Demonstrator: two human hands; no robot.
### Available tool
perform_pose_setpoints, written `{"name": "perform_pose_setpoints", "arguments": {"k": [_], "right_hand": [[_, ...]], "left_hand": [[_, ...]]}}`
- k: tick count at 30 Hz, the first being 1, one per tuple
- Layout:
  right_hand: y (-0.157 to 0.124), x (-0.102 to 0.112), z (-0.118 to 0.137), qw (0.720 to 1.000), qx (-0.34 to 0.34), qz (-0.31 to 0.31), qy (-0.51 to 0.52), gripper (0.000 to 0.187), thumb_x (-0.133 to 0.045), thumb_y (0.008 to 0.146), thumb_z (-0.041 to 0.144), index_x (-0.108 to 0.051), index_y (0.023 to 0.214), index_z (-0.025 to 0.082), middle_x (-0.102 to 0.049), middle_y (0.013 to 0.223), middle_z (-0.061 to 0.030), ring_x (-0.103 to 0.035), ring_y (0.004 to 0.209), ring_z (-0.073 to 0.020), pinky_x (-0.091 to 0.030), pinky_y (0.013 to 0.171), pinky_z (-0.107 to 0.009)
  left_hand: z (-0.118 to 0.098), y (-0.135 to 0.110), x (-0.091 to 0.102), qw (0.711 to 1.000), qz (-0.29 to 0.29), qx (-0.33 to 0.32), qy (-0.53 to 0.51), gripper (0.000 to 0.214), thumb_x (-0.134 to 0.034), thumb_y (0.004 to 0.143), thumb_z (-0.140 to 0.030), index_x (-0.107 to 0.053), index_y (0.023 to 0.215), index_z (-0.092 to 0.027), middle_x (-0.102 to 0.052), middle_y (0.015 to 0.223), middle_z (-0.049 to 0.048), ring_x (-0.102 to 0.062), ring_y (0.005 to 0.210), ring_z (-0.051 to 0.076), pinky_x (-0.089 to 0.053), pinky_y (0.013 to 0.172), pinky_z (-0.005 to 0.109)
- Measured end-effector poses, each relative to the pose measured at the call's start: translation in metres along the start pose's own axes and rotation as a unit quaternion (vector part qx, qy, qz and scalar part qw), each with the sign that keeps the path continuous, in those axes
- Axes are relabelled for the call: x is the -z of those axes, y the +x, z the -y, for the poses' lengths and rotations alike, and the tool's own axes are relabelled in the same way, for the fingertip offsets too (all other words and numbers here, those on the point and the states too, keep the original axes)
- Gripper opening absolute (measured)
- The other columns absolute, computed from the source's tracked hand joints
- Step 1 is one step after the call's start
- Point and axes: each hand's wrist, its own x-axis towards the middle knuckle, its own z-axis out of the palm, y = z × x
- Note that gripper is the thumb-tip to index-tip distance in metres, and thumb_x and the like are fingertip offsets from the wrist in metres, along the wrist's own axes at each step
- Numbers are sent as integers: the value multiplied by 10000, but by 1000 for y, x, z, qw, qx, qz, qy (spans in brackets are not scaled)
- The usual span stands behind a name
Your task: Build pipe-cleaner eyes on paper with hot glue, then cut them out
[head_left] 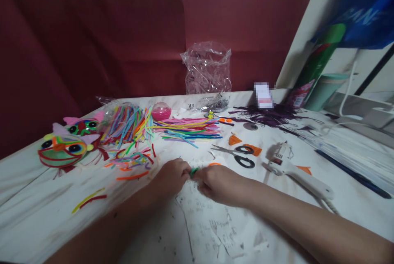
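Observation:
My left hand (pixel 174 176) and my right hand (pixel 219 184) meet over the middle of the table, fingers pinched. Between them is a short, bent piece of green pipe cleaner (pixel 193 172), mostly covered by the fingertips. An orange pipe cleaner piece (pixel 214 164) lies just behind my right hand. Beyond it rest scissors (pixel 234 152) with black handles, blades pointing left. To the left of my left hand are scattered cut pipe cleaners (pixel 132 161) in several colours. A marked white paper (pixel 212 223) lies under both hands.
A white glue gun (pixel 308 178) lies at the right, beside a dark pen-like stick (pixel 353 174). Two fish-like pipe cleaner crafts (pixel 63 158) sit at the left. Bundled pipe cleaners (pixel 126 124), a pink ball (pixel 161 112), a clear plastic bag (pixel 207 71) and purple tassels (pixel 267 114) line the back.

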Motion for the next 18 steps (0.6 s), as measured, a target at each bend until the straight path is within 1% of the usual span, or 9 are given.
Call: {"name": "perform_pose_setpoints", "arguments": {"k": [5,10,13,15,18], "right_hand": [[-1,1,1,999,16,22,-25,214,-479,811,160,-644,946,178,-706,876,-82,-643,743,-199,-356,579,-256],[-1,2,2,1000,19,22,-12,204,-487,820,159,-643,952,161,-705,860,-94,-632,727,-195,-352,580,-257],[-1,3,2,1000,22,19,-8,194,-491,811,151,-643,931,156,-699,845,-89,-625,717,-191,-356,582,-255],[-1,3,2,999,23,23,-7,184,-488,811,147,-644,906,160,-696,837,-85,-624,721,-192,-360,586,-255],[-1,4,2,999,21,33,-9,179,-492,808,145,-644,902,158,-696,843,-92,-629,739,-199,-372,596,-258]], "left_hand": [[7,0,2,999,-1,-13,-47,246,-492,708,-25,-653,830,-165,-645,778,7,-584,734,137,-402,658,221],[12,2,-1,997,-9,-51,-53,258,-495,694,-17,-642,846,-164,-640,823,15,-588,790,143,-415,701,225],[11,1,-1,999,-18,-42,-25,198,-505,724,-50,-641,816,-161,-622,801,19,-576,769,148,-407,686,234],[11,1,0,1000,-13,-26,-4,156,-513,743,-76,-640,762,-163,-611,770,17,-570,742,148,-397,666,238],[12,1,0,1000,-6,-10,11,163,-506,769,-103,-648,723,-168,-610,752,16,-575,730,147,-390,657,240]]}}
